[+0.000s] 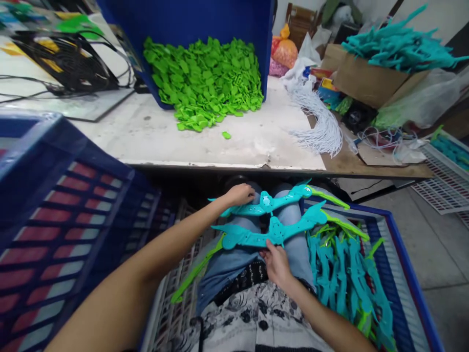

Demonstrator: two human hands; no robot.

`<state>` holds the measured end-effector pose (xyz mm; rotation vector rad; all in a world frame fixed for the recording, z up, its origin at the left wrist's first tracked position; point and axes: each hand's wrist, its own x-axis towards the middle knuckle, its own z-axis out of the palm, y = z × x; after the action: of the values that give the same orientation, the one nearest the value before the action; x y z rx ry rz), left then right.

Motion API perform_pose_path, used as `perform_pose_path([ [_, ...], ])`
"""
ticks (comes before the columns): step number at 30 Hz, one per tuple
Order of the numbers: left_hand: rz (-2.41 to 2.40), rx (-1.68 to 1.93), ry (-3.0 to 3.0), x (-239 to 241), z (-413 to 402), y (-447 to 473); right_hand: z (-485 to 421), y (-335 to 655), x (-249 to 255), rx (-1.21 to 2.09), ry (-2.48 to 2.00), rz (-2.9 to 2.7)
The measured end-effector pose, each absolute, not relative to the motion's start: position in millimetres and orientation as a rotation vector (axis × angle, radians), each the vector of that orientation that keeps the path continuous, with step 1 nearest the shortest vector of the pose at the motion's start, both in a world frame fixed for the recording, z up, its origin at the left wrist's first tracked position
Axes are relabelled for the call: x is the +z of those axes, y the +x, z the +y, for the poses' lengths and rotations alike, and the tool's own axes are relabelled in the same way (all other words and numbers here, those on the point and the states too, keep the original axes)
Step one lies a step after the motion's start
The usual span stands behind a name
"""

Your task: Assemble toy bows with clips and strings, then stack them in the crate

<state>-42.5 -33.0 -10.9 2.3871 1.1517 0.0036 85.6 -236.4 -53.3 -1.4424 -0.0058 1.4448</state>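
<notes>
Two turquoise plastic pieces shaped like toy bows lie across my lap, one behind the other. My right hand (277,264) grips the lower edge of the near bow-shaped piece (252,238), thumb on top. Lime-green curved arms extend from both of its ends. My left hand (241,194) reaches over the left end of the far bow-shaped piece (284,200); its fingers are curled, and whatever they pinch is hidden. On the right, a lime arm (330,195) sticks out from that far piece.
A blue bin (146,83) on the table spills small green plastic parts (212,78). To my right, a blue-rimmed crate (406,274) holds several similar bow-shaped pieces. White cords (318,127) and a carton (366,78) of turquoise parts lie at right. A tall blue crate (66,205) stands left.
</notes>
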Motion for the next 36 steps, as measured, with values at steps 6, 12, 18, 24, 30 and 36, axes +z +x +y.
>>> perform_pose_path([
  [6, 1.475, 0.533, 2.291, 2, -15, -52, -257, 134, -13, 1.833, -1.598, -0.790],
  [12, 2.176, 1.189, 1.841, 44, 94, -127, -174, 170, 36, 1.019, -1.562, -1.911],
  [18, 2.303, 0.673, 1.560, 56, 176, -183, 14, 95, 43, 0.169, -1.391, -2.334],
  [24, 2.233, 0.565, 1.835, 34, 185, -169, 132, 4, 44, 0.090, -1.567, -2.445],
  [30, 1.910, 0.490, 2.127, 29, 173, -115, 130, 49, 43, 0.245, -1.527, -2.419],
  [36, 1.760, 1.040, 2.117, 47, 111, -73, 51, 143, 45, 1.031, -1.393, -1.564],
])
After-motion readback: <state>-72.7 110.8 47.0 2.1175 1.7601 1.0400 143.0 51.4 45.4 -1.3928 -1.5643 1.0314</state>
